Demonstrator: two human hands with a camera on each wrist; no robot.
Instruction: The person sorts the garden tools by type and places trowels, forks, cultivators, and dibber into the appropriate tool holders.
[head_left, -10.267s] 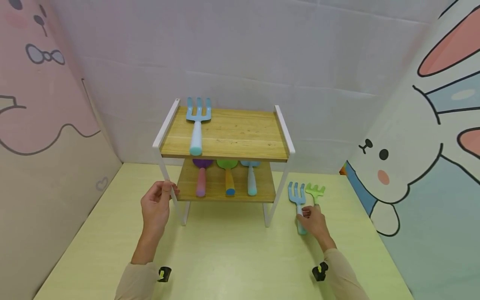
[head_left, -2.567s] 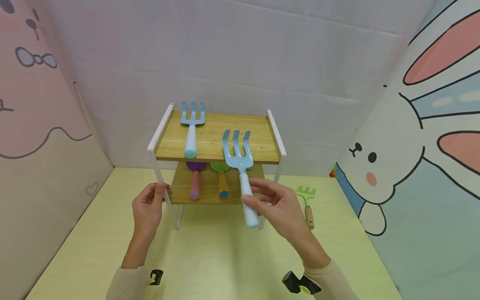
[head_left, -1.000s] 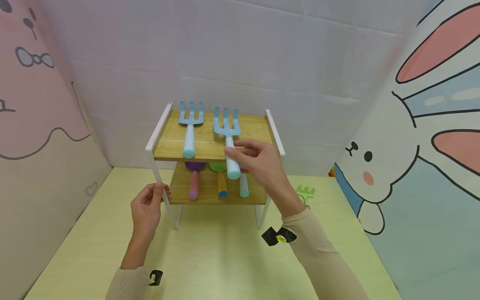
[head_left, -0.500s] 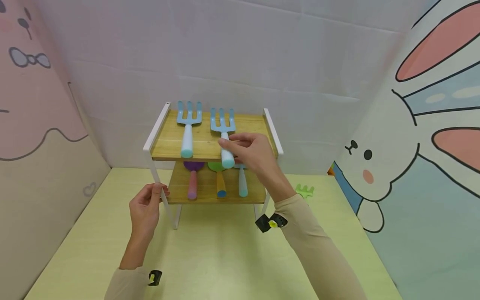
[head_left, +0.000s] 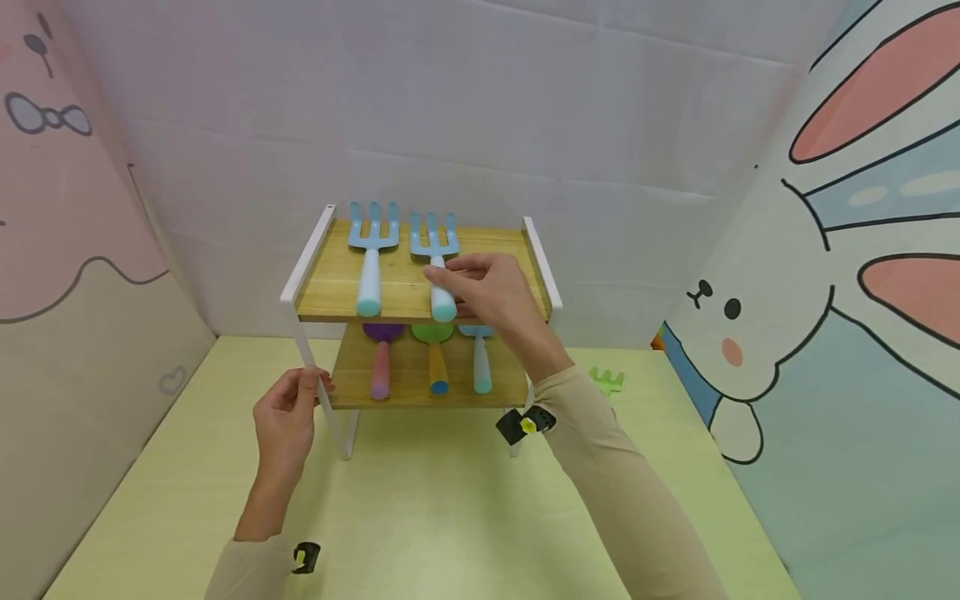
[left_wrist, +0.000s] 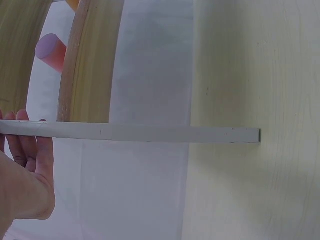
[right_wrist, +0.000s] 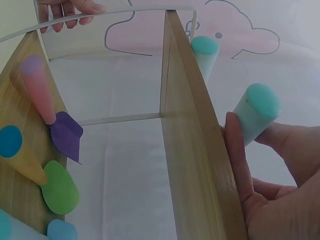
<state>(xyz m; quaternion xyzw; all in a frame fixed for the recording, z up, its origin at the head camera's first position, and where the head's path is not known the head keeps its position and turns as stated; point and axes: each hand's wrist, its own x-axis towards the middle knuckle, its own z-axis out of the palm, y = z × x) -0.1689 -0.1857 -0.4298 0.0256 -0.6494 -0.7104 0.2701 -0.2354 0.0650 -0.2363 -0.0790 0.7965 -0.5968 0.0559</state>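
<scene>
My right hand [head_left: 498,300] pinches the white handle of a light-blue garden hand fork [head_left: 435,248] over the front of the upper shelf board [head_left: 495,246]. In the right wrist view the turquoise handle end [right_wrist: 262,100] juts past the board's edge, and a finger lies against that edge. Whether the tines touch the wood I cannot tell. A matching hand fork [head_left: 370,275] lies to its left on the same board. My left hand [head_left: 285,417] holds the rack's white left leg [head_left: 307,346]; the left wrist view shows its fingers around the white bar [left_wrist: 150,133].
Three small trowels lie on the lower board: purple with a pink handle [head_left: 381,371], green with an orange handle [head_left: 438,367], blue with a pale handle [head_left: 482,362]. A green hand rake [head_left: 606,381] lies on the table [head_left: 420,517] at right, partly behind my sleeve.
My right hand has lifted the second hand fork from the table on the right, carried it left over the upper board and lowered it beside the first. My left hand keeps holding the leg.
</scene>
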